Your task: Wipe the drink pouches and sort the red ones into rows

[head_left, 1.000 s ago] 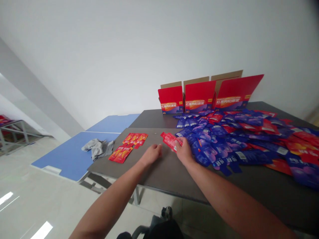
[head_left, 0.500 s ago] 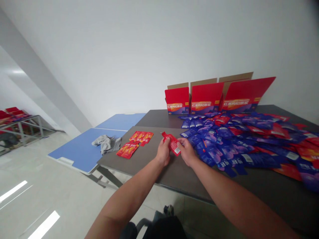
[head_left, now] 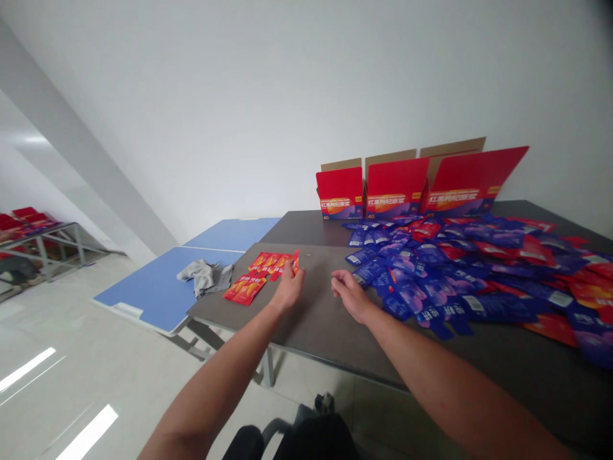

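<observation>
My left hand (head_left: 288,286) is closed on a red pouch (head_left: 295,260), mostly hidden by the fingers, at the right end of a row of red pouches (head_left: 269,262). Nearer the table's front edge lies a second group of red pouches (head_left: 244,289), printed with orange and white. My right hand (head_left: 348,292) hovers over the dark table with curled fingers and nothing seen in them. Just right of it spreads a big heap of blue pouches (head_left: 433,291) with red pouches (head_left: 536,251) mixed in.
Behind the heap stand three open red cartons (head_left: 340,188) in a row by the wall. A blue table (head_left: 158,287) adjoins on the left, bearing a crumpled grey cloth (head_left: 204,276). More red boxes stand on a metal-framed table (head_left: 52,231) at far left.
The red pouch has left my right hand. My left hand has carried it leftward to the row of red pouches, while my right hand stays near its former place with fingers curled.
</observation>
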`<state>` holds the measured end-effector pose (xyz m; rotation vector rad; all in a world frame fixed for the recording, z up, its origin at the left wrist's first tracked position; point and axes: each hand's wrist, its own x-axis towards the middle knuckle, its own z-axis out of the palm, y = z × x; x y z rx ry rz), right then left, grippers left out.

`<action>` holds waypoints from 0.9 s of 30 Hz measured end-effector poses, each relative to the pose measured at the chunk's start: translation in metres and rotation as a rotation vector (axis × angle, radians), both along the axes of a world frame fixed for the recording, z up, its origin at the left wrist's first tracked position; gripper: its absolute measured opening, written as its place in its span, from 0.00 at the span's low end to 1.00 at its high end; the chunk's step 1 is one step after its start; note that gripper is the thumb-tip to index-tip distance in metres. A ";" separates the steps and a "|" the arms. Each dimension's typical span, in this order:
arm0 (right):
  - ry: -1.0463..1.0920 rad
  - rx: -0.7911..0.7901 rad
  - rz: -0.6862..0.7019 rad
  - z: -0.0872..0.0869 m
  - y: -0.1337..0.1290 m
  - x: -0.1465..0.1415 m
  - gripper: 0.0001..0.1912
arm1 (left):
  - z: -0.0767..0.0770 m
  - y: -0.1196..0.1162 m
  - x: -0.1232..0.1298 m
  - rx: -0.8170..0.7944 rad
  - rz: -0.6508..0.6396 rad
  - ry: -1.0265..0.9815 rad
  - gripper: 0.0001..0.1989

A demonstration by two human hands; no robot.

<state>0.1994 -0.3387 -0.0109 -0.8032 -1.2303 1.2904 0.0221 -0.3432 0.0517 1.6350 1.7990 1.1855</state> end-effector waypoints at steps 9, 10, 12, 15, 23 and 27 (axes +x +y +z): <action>-0.032 0.009 0.058 0.008 -0.006 -0.001 0.15 | -0.005 -0.008 -0.082 -0.219 0.233 1.053 0.38; -0.036 0.009 0.064 0.008 -0.006 -0.001 0.14 | -0.008 -0.007 -0.084 -0.247 0.225 1.084 0.39; -0.040 0.009 0.075 0.006 -0.005 -0.001 0.14 | -0.012 -0.006 -0.087 -0.284 0.210 1.123 0.39; -0.045 0.009 0.084 0.006 -0.005 0.000 0.14 | -0.014 -0.004 -0.089 -0.313 0.204 1.146 0.39; -0.029 0.001 0.066 0.011 -0.008 0.000 0.13 | -0.017 -0.003 -0.093 -0.316 0.191 1.173 0.36; -0.021 -0.002 0.068 0.014 -0.010 0.000 0.12 | -0.016 -0.004 -0.091 -0.307 0.182 1.162 0.34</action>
